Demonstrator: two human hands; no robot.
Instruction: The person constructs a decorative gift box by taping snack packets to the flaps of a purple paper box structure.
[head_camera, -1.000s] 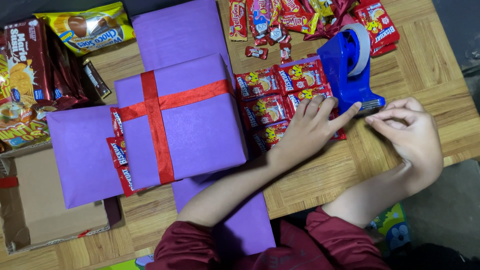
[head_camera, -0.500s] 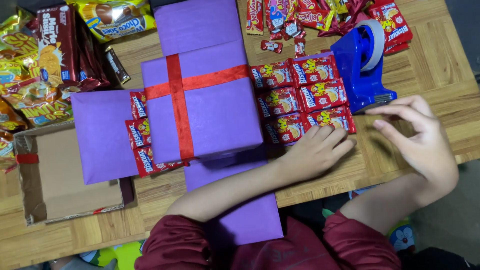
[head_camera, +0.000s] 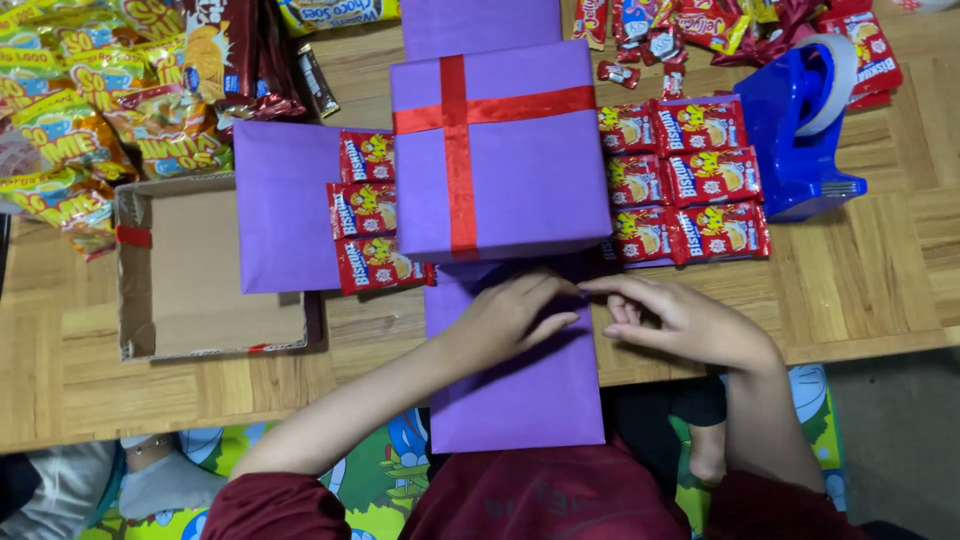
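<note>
While both hands met fingertip to fingertip, left hand (head_camera: 515, 315) and right hand (head_camera: 680, 322) pinched together over purple paper flap (head_camera: 520, 380), just below ribboned purple box (head_camera: 500, 150); best pressed flat, edges aligned.

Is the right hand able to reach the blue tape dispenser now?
Probably yes. The right hand rests at the near purple flap, and only flat red snack packets lie between it and the blue tape dispenser; nothing tall blocks the way.
</note>
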